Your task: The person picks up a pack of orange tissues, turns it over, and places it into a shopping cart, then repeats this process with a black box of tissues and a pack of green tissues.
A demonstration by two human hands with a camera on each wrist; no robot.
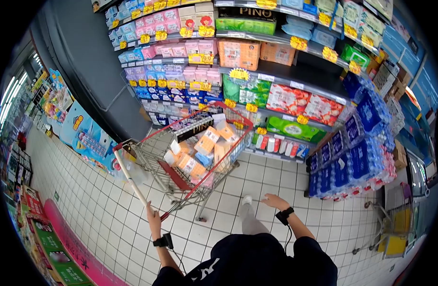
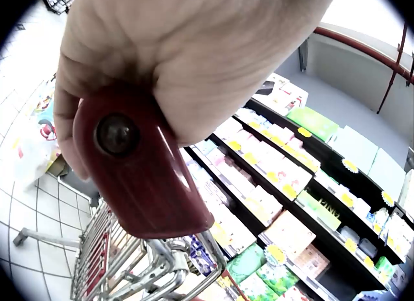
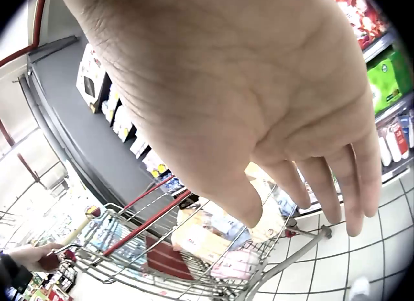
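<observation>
A metal shopping cart (image 1: 195, 157) with red trim stands before the shelves, holding several orange tissue packs (image 1: 208, 140), a blue pack (image 1: 204, 158) and a black PINO box (image 1: 195, 127). My left hand (image 1: 153, 220) grips the near end of the cart's pale handle (image 1: 131, 178); in the left wrist view the hand (image 2: 174, 48) wraps the handle's dark red end piece (image 2: 145, 171). Off to the right of the cart, my right hand (image 1: 275, 202) hangs in the air, holding nothing. The right wrist view shows that hand (image 3: 246, 100) with its fingers extended downward, the cart (image 3: 168, 256) beyond it.
Shelves of tissue packs (image 1: 288, 97) run along the front. Blue-wrapped bottle packs (image 1: 345, 159) are stacked at the right, with another cart (image 1: 388, 214) nearby. Green boxes (image 1: 57, 248) stand at the lower left, and a blue display (image 1: 88, 136) is farther up that side.
</observation>
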